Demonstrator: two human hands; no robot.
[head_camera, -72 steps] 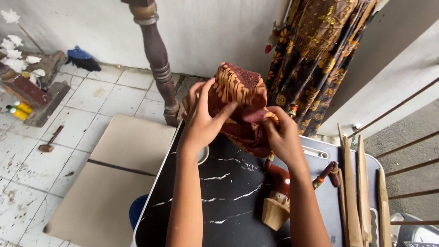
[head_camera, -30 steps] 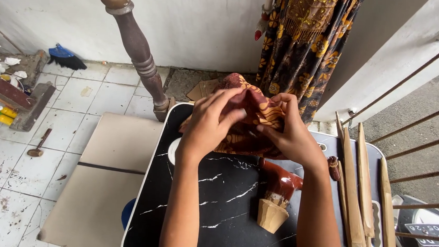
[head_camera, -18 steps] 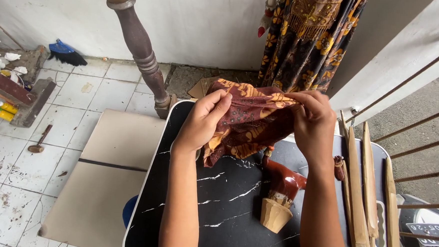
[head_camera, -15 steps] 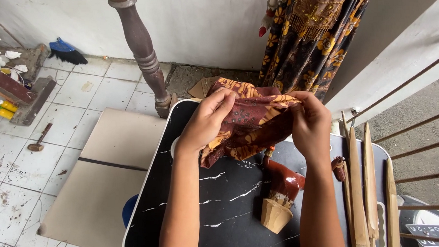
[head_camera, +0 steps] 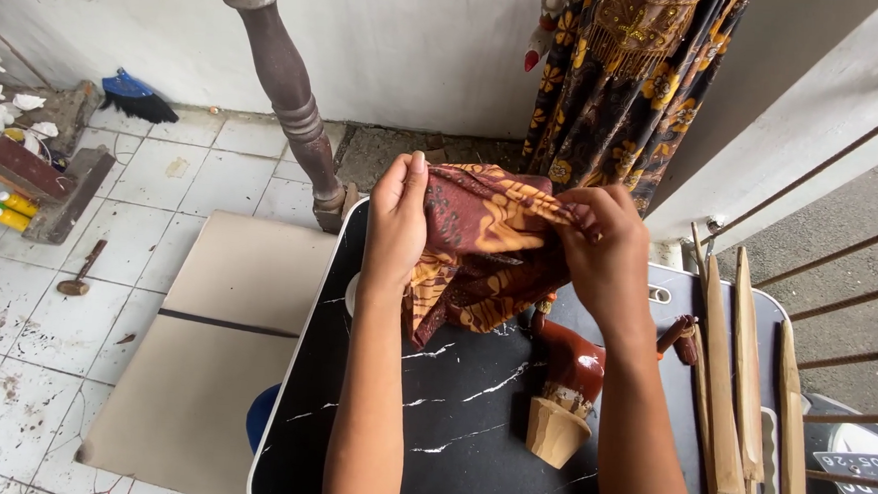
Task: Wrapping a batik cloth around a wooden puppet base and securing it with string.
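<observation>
Both hands raised above the far end of a black marble-patterned tabletop (head_camera: 450,418), a piece of brown and orange patterned cloth (head_camera: 484,244) stretched between them. Left hand (head_camera: 397,225) upright at the cloth's left edge, fingers (head_camera: 414,181) pointing up and laid flat against the fabric, thumb hidden behind it, so grasping the cloth. Right hand (head_camera: 607,256) at the cloth's upper right corner, fingers (head_camera: 579,212) curled and pinched shut on the fabric. Cloth hanging in folds from the two grips, lower edge drooping down toward the tabletop; touching or not, impossible to tell.

Just below the right wrist, lying on the tabletop, a glossy reddish-brown wooden piece (head_camera: 571,359) ending in a pale wooden cone-shaped base (head_camera: 555,431). Along the right side, several long pale wooden sticks (head_camera: 727,382) laid lengthwise, with a small dark wooden knob (head_camera: 682,340) just beside them.

Left of the tabletop, on a white tiled floor (head_camera: 44,327), a beige flat board (head_camera: 214,345). Behind it, a dark turned wooden post (head_camera: 287,89) against a white wall. Far left, a small blue brush (head_camera: 136,96) and yellow bottles (head_camera: 10,210). Beyond the cloth, a hanging dark garment with orange flowers (head_camera: 628,77)
</observation>
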